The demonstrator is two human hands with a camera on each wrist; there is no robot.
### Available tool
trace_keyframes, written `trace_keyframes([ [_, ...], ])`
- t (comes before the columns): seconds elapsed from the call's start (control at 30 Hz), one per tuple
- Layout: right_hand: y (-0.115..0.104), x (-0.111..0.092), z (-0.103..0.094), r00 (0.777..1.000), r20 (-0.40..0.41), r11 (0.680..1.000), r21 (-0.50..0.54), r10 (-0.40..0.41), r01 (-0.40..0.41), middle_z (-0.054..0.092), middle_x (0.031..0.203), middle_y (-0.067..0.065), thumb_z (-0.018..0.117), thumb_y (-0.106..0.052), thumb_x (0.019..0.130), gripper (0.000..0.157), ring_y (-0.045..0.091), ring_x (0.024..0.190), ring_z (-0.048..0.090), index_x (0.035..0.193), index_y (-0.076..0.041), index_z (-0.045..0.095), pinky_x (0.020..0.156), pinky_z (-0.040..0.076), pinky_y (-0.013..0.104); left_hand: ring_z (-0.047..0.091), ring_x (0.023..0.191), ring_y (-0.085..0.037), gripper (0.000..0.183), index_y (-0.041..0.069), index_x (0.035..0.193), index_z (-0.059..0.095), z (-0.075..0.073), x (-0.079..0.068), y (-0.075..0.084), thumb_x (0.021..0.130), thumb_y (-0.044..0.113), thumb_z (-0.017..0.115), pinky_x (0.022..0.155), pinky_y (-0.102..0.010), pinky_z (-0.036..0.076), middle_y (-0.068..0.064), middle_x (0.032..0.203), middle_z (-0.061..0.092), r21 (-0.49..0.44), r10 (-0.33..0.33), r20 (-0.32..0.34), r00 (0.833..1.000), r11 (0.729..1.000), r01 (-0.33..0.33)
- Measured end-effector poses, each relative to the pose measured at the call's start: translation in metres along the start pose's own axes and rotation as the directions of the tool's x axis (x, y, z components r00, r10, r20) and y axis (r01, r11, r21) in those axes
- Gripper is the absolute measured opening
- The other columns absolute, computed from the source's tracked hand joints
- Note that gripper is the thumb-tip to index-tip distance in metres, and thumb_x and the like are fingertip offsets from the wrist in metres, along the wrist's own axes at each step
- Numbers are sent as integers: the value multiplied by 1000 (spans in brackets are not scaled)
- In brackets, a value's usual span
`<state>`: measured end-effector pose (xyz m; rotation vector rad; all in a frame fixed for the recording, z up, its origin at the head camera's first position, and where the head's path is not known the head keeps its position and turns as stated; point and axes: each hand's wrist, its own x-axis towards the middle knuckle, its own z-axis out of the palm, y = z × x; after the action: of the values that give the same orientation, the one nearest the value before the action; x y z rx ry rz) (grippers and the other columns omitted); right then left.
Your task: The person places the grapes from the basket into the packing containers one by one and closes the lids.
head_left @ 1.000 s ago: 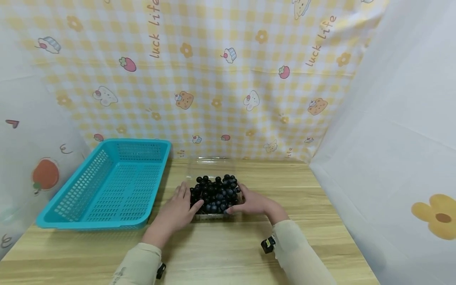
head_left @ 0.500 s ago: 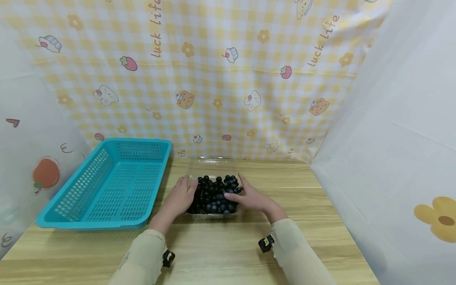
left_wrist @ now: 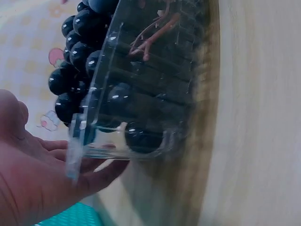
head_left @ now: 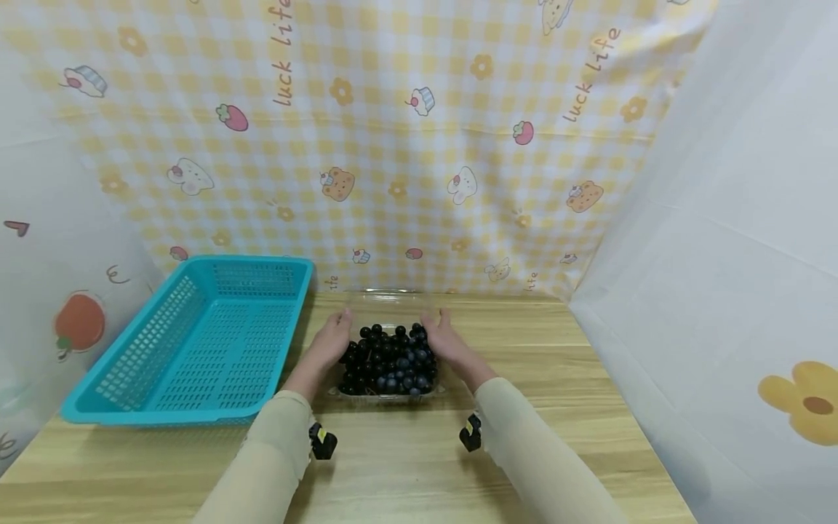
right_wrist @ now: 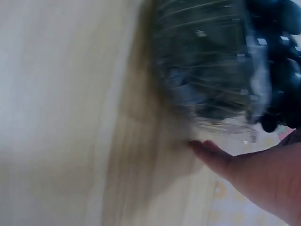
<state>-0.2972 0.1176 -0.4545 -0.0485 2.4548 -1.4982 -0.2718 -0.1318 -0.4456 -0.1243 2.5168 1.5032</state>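
Dark grapes (head_left: 386, 364) fill a clear plastic clamshell box (head_left: 386, 398) in the middle of the head view. Its clear lid (head_left: 389, 306) is folded back behind it. My left hand (head_left: 332, 340) is at the box's left rear side; in the left wrist view its fingers (left_wrist: 106, 176) extend along the end wall, apparently touching it. My right hand (head_left: 448, 343) is at the right rear side, its thumb side by the grapes. The right wrist view shows its fingers (right_wrist: 214, 157) fairly straight near the box's end; contact is unclear there. A brown stem (left_wrist: 157, 35) shows through the wall.
A turquoise perforated plastic basket (head_left: 72, 411) stands on the wooden table (head_left: 406, 466), left of the box. A yellow checked cloth (head_left: 393, 145) hangs behind the table. White sheets (head_left: 713, 240) hang at the sides.
Both hands have slid from over the box's sides toward its rear corners. The thumbs have come off the grapes. The box and open lid stay about where they were.
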Motion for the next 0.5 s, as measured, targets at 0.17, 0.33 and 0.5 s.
trace_keyframes([
  [0.17,12,6,4,999,15,999,-10,38,-38,13,176,30,32,-62,112,92,47,164,18,170,-5,-11,135,15,60,8,164,-49,78,-2,169,1,7,6,-8,115,52,14,134,-64,12,-29,177,5,-108,6,42,999,994,-2],
  [0.33,20,12,1,999,34,999,-46,11,-9,16,177,25,31,-56,114,88,44,164,20,169,-3,-12,135,15,59,0,164,-50,78,-7,167,-1,13,12,-14,115,48,17,134,-63,4,-31,176,-3,-98,53,8,999,994,-52],
  [0.5,25,17,2,996,68,995,-80,-53,59,13,178,23,31,-35,116,76,44,164,18,169,1,-9,136,14,58,-4,164,-49,77,-5,168,-4,13,13,-16,115,48,16,134,-63,1,-29,177,-8,-93,41,21,999,995,-39],
])
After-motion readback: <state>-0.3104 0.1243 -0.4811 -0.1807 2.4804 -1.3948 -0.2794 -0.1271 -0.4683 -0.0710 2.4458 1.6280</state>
